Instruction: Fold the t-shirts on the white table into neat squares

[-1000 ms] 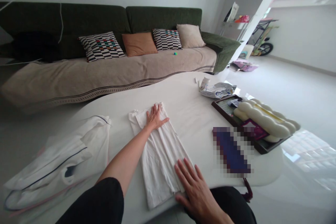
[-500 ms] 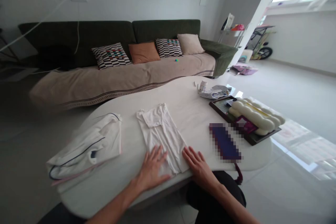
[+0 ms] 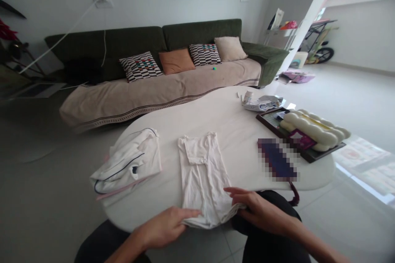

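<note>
A white garment, partly folded, lies on the white table with its near end at the table's front edge. At its near left corner my left hand is closed, the index finger stretched over the cloth. My right hand pinches the near right corner, which is lifted and curled. The garment's far end is folded over toward me. To the left sits a folded pile of white clothing with dark blue piping and a pink layer beneath.
Right of the garment lies a blurred-out dark blue item with a strap hanging over the edge. Behind it stands a dark tray bearing a cream puffy object. A crumpled plastic bag is at the back. Beyond is a sofa.
Both hands, flat on the garment earlier, have come to its near corners and closed on the cloth. The garment has slid toward me, its near edge now over the table's edge.
</note>
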`<state>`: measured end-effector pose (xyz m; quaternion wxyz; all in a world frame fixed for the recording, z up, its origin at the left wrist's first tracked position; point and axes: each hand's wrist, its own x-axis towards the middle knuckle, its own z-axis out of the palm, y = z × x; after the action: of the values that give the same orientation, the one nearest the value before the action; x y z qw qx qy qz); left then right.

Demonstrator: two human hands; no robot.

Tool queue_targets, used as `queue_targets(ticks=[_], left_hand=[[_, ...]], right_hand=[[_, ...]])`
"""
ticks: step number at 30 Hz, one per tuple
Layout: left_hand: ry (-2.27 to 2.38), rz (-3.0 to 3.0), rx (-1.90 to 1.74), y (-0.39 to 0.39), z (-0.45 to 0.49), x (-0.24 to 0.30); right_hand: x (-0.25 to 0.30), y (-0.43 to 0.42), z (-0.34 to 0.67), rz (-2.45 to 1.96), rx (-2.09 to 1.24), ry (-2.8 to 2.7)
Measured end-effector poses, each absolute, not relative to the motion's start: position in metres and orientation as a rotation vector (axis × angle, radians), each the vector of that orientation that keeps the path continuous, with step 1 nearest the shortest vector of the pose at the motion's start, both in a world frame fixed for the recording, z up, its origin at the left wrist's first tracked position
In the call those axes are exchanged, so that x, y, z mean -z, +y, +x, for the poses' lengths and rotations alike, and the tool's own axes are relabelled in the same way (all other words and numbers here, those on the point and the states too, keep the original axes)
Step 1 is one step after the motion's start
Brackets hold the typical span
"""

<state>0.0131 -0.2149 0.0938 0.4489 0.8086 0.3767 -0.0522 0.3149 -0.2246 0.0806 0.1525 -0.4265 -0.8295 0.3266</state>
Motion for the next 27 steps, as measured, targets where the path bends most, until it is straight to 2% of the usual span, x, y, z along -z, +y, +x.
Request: queue_targets(ticks=[3,5,11,15,21,24,27], left_hand=[[0.898,1.65,-0.021,-0.155,0.003,-0.12],[0.984,1.41,-0.175,-0.105,0.003,-0.117],[1.339,1.044,-0.753,-0.002,0.026,-0.043],[1.403,1.077,-0.887,0.005,0.032,-0.005],[1.23,1.097,-1.06,0.001,0.03,0.001],[1.436,1.184,-1.014,0.004,0.031,0.0],[1.697,1.373,-1.068,0.0,0.039,-0.005]], right_hand=[[-0.096,-0.17,0.316,-1.287,-1.134,-2.104],[-0.092,-0.121,0.308,-1.287,-1.264,-1.929],[-0.031,-0.011,0.274,-1.589,-1.128,-1.605],[0.0,0.001,0.268,-1.696,-0.959,-1.571],[0.007,-0.006,0.268,-1.74,-0.771,-1.615],[0.0,-0.009,0.263,-1.821,-0.68,-1.609],[-0.011,-0.016,0.254,-1.884,-0.451,-1.659]])
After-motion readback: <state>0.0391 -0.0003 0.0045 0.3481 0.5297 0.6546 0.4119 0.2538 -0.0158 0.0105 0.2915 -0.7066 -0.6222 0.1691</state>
